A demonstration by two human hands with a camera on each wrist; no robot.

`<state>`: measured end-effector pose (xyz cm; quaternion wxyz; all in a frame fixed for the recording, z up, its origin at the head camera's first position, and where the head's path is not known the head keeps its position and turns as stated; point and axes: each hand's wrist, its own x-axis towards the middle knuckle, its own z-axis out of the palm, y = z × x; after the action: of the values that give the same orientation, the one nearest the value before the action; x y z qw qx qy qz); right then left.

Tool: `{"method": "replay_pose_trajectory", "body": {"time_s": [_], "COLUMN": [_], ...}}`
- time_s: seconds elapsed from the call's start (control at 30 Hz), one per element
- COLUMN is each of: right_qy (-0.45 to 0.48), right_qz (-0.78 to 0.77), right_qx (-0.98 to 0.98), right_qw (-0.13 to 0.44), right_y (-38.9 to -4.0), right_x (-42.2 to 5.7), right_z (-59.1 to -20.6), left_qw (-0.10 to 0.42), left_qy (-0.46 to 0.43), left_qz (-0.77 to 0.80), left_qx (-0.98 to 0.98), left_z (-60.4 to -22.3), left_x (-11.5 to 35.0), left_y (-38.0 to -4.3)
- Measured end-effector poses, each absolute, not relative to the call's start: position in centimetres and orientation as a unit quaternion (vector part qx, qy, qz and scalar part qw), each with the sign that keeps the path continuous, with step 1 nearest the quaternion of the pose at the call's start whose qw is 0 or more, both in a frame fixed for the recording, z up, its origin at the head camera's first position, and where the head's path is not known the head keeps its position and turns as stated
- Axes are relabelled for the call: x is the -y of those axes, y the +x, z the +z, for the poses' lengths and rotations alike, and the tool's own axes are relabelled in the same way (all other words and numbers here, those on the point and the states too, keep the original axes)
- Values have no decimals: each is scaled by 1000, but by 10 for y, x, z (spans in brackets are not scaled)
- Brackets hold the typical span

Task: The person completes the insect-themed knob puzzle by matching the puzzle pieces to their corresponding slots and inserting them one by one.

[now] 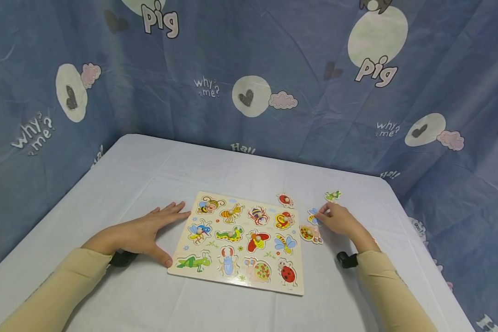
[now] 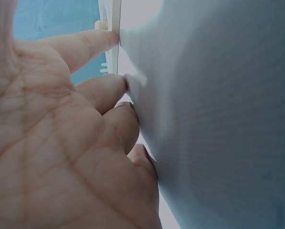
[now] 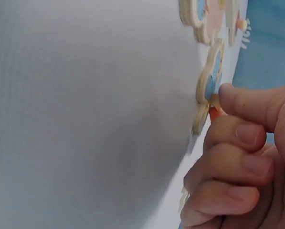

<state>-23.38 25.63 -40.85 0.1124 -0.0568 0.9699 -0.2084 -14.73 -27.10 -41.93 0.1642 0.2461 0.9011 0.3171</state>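
A wooden insect puzzle board (image 1: pixel 240 288) lies on the white table. My left hand (image 1: pixel 145 234) rests spread at its left side, thumb and a fingertip touching the edge; the left wrist view shows the fingers (image 2: pixel 92 45) stretched out. Right of the board, my right hand (image 1: pixel 340 219) pinches the knob of a blue-winged dragonfly puzzle piece (image 1: pixel 313 216), seen edge-on as a dragonfly piece (image 3: pixel 210 71) in the right wrist view. Close by lie a snail piece (image 1: pixel 310 234), a ladybug piece (image 1: pixel 286 200) and a green grasshopper piece (image 1: pixel 333 195).
Knobbed pieces such as a caterpillar (image 1: pixel 230 234) and a spider (image 1: pixel 258 215) sit in the board. Its dragonfly slot (image 1: pixel 285 244) and bottom-row slots show pictures without knobs. A blue printed curtain (image 1: pixel 315 124) hangs behind the table (image 1: pixel 149 170).
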Motion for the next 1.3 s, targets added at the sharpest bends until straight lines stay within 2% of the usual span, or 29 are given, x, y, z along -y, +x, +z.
{"method": "replay_pose_trajectory", "body": {"time_s": [0.67,1.3], "right_qy": [-154,-124], "right_qz": [-220,-274], "right_qx": [-955,-948], "right_qw": [123,102], "right_y": [-237,-219], "right_x": [-269,-274], "right_z": [-414,-405], "left_qw": [160,161], "left_qy": [250,247], "left_qz": [318,317], "left_qx": [-900,-901], "left_z": [-421,-423], "left_x": [271,274], "left_y": [-148,-149]}}
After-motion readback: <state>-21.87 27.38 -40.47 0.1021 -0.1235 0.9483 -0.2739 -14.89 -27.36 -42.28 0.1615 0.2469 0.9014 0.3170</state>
